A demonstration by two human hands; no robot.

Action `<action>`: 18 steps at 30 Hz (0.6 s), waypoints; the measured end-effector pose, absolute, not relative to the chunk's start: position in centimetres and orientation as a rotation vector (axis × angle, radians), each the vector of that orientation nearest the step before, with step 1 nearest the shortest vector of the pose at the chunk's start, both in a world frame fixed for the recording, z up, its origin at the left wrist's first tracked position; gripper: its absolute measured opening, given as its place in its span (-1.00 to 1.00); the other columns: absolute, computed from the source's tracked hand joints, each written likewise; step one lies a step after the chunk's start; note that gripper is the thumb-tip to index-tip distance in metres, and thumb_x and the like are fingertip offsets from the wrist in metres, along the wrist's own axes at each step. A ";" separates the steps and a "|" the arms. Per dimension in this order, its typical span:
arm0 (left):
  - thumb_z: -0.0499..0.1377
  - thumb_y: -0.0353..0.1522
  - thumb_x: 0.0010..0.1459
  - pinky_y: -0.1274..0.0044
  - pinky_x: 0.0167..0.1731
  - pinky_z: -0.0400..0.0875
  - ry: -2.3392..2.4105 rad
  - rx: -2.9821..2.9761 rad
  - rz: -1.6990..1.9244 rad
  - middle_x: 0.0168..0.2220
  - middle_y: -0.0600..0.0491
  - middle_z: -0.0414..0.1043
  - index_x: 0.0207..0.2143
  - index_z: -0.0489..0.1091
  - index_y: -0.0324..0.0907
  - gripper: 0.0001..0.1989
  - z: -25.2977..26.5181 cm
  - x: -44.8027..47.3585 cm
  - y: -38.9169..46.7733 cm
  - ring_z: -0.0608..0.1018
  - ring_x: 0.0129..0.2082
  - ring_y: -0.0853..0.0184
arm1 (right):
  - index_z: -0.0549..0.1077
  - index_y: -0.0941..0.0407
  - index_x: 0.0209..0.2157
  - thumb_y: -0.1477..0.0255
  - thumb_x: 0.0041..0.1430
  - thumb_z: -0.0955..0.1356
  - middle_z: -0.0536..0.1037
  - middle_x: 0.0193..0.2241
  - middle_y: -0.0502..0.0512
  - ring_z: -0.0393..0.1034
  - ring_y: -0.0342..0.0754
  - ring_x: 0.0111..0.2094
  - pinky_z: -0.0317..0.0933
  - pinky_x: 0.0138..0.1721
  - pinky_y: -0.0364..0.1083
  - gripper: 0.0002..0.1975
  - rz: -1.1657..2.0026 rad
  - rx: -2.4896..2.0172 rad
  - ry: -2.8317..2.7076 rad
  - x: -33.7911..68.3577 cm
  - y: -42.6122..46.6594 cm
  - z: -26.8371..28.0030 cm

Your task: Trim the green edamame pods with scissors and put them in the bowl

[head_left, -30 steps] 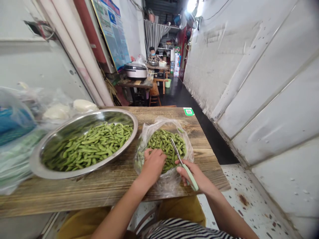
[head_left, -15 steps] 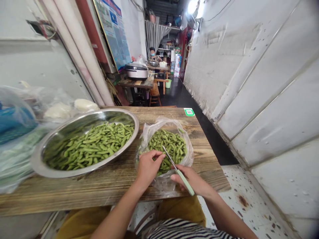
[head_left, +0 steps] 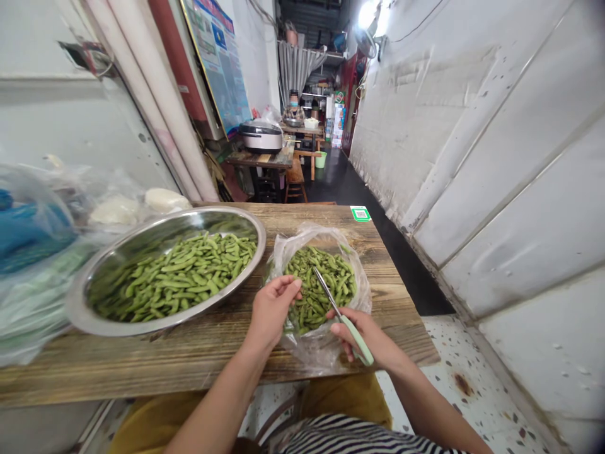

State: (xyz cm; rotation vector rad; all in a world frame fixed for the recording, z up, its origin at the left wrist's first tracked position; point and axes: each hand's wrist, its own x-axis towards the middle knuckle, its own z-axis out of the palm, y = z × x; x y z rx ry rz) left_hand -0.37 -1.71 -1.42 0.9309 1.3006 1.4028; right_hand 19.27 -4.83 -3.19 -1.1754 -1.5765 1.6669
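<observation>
Green soybean pods (head_left: 326, 277) fill a clear plastic bag (head_left: 363, 284) whose mouth is folded open on the wooden table. My right hand (head_left: 363, 334) is closed round the pale green handles of a pair of scissors (head_left: 355, 337); their blades point up and away over the pods and look closed. At the bag's left rim, my left hand (head_left: 271, 309) has thumb and fingers pinched together; whatever is between the fingertips is too small to make out. To the left stands a wide steel basin (head_left: 89, 318) holding many more pods.
Filled plastic bags (head_left: 33, 252) crowd the table's left end. A green QR-code card (head_left: 360, 214) lies near the far right corner of the tabletop (head_left: 397, 315). Farther back, a white-and-black cooker (head_left: 261, 137) sits on another table, with a person (head_left: 293, 110) behind it.
My left hand has drawn back to the left, away from the scissor tips. The scissors have shifted slightly to the right, and their tips have lifted clear of my left fingers.
</observation>
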 end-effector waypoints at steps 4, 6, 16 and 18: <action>0.36 -0.23 -0.21 0.61 -0.49 0.31 1.150 0.794 1.331 -0.51 0.05 0.50 -0.42 0.44 -0.28 -0.66 -0.9 0.0 -2.0 0.50 -0.51 0.42 | 0.32 0.14 -0.07 0.02 0.09 0.32 0.29 -0.55 -0.11 0.21 -0.23 -0.65 0.18 -0.62 -0.23 -0.47 1.654 -1.158 -1.671 19.1 -5.0 -2.3; 0.37 -0.24 -0.22 0.62 -0.50 0.30 1.142 0.765 1.319 -0.52 0.04 0.51 -0.43 0.43 -0.29 -0.65 -0.7 0.2 -2.2 0.51 -0.52 0.42 | 0.32 0.14 -0.06 0.01 0.09 0.32 0.29 -0.56 -0.11 0.20 -0.23 -0.65 0.19 -0.61 -0.23 -0.45 1.656 -1.162 -1.695 19.0 -5.1 -2.0; 0.37 -0.25 -0.22 0.61 -0.50 0.31 1.136 0.760 1.323 -0.53 0.02 0.53 -0.47 0.40 -0.29 -0.67 -0.7 0.3 -2.5 0.54 -0.51 0.39 | 0.35 0.16 -0.14 0.07 0.08 0.35 0.22 -0.72 -0.18 0.10 -0.26 -0.74 0.01 -0.73 -0.28 -0.53 1.689 -1.151 -1.675 18.8 -5.1 -1.7; 0.37 -0.24 -0.22 0.60 -0.51 0.31 1.138 0.773 1.320 -0.53 0.02 0.53 -0.47 0.40 -0.29 -0.67 -0.9 0.6 -2.5 0.54 -0.51 0.38 | 0.35 0.15 -0.20 0.10 0.05 0.39 0.19 -0.74 -0.20 0.06 -0.28 -0.76 -0.03 -0.77 -0.29 -0.56 1.715 -1.165 -1.622 18.7 -5.1 -1.8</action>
